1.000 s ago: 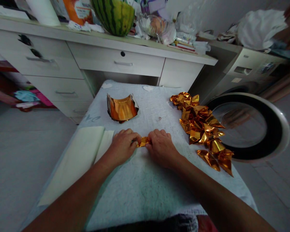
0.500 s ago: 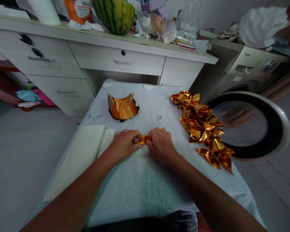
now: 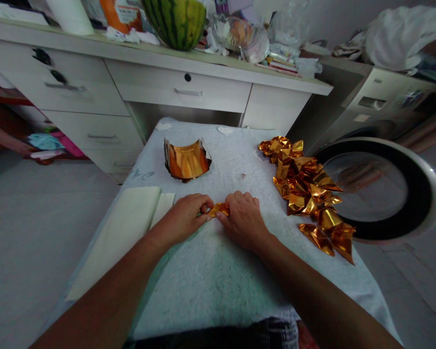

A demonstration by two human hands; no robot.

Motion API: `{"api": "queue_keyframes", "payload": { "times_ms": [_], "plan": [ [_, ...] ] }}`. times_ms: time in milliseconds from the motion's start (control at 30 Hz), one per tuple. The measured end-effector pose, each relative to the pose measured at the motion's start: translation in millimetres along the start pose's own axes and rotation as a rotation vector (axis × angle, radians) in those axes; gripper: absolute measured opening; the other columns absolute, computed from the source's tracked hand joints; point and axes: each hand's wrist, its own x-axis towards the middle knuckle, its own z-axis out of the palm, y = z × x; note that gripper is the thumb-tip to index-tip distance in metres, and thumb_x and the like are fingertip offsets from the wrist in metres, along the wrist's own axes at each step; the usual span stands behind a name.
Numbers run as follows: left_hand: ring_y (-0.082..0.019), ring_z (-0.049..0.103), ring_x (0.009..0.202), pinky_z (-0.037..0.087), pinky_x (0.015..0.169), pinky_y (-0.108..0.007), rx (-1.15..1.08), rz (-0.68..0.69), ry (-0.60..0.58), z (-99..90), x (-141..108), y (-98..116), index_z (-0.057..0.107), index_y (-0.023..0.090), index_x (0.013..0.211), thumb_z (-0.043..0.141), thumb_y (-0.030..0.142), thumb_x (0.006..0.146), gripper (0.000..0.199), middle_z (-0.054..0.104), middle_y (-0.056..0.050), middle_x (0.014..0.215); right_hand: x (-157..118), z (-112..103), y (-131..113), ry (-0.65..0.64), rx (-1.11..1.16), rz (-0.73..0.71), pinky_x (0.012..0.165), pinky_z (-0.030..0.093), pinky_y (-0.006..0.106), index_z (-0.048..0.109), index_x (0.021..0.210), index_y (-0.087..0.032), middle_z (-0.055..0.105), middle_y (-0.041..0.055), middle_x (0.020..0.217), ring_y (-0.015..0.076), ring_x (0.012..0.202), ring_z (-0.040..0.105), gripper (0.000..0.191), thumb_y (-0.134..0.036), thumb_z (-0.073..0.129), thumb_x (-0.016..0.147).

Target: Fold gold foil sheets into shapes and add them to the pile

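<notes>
Between my two hands, low over the cloth-covered table [image 3: 203,281], is a small folded piece of gold foil paper [image 3: 219,209]. My left hand [image 3: 189,213] pinches its left end between thumb and fingers. My right hand [image 3: 244,218] is closed on the right end, its curled fingers hiding that part. Beyond my left hand stands a curved stack of gold foil sheets [image 3: 188,162]. To the right lies a heap of folded gold foil pieces [image 3: 305,184]. Pale paper sheets [image 3: 119,232] lie beside my left forearm.
Behind the table is a white drawer desk [image 3: 178,85] with a cut watermelon [image 3: 178,24], plastic bags and other items on top. At right, a washing machine [image 3: 381,106] has its round door [image 3: 432,189] swung out beside the table. A small ring-like thing [image 3: 243,176] lies on the cloth.
My right thumb and fingers have shifted slightly to the right along the foil, so more of it shows between my hands. The whole view has moved a little.
</notes>
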Motion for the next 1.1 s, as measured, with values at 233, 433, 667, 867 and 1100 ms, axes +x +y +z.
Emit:
{"api": "queue_keyframes", "payload": {
  "times_ms": [233, 433, 667, 867, 1100],
  "plan": [
    [-0.021, 0.059, 0.092, 0.045, 0.081, -0.032, 0.018, -0.016, -0.091, -10.5, -7, -5, 0.064, 0.020, 0.100, 0.056, 0.022, 0.076, 0.025, 0.063, -0.005, 0.098, 0, 2, 0, 0.007, 0.016, 0.006, 0.079, 0.032, 0.039, 0.056, 0.094, -0.020, 0.060, 0.0066, 0.100, 0.0251, 0.093, 0.049, 0.026, -0.045, 0.053, 0.093],
    [-0.020, 0.060, 0.088, 0.044, 0.078, -0.031, 0.019, -0.029, -0.076, -10.0, -7, -8, 0.065, 0.020, 0.097, 0.059, 0.028, 0.078, 0.022, 0.064, -0.004, 0.096, 0, 1, -1, 0.009, 0.002, 0.007, 0.078, 0.032, 0.039, 0.056, 0.093, -0.020, 0.059, 0.0069, 0.099, 0.0252, 0.092, 0.048, 0.025, -0.045, 0.053, 0.093],
    [-0.019, 0.059, 0.078, 0.039, 0.065, -0.028, 0.059, -0.062, 0.017, -4.3, -4, -1, 0.066, 0.021, 0.084, 0.060, 0.031, 0.081, 0.012, 0.064, -0.002, 0.082, -1, 1, 0, 0.018, 0.000, 0.003, 0.078, 0.031, 0.039, 0.056, 0.093, -0.020, 0.059, 0.0065, 0.098, 0.0251, 0.091, 0.048, 0.024, -0.044, 0.052, 0.093],
    [-0.018, 0.059, 0.076, 0.039, 0.066, -0.028, 0.066, -0.066, 0.002, -4.2, -4, -1, 0.066, 0.020, 0.082, 0.055, 0.022, 0.082, 0.011, 0.065, -0.002, 0.082, -1, 2, -1, 0.021, -0.011, 0.002, 0.078, 0.031, 0.039, 0.056, 0.093, -0.020, 0.059, 0.0070, 0.098, 0.0255, 0.092, 0.048, 0.022, -0.041, 0.050, 0.094],
    [-0.020, 0.059, 0.079, 0.039, 0.069, -0.030, 0.182, -0.105, 0.057, 1.5, -4, 9, 0.061, 0.020, 0.078, 0.058, 0.037, 0.085, 0.018, 0.063, -0.003, 0.083, -1, 2, -2, 0.029, -0.017, 0.007, 0.077, 0.032, 0.038, 0.055, 0.092, -0.020, 0.059, 0.0075, 0.098, 0.0257, 0.091, 0.048, 0.021, -0.040, 0.051, 0.094]
  ]
}}
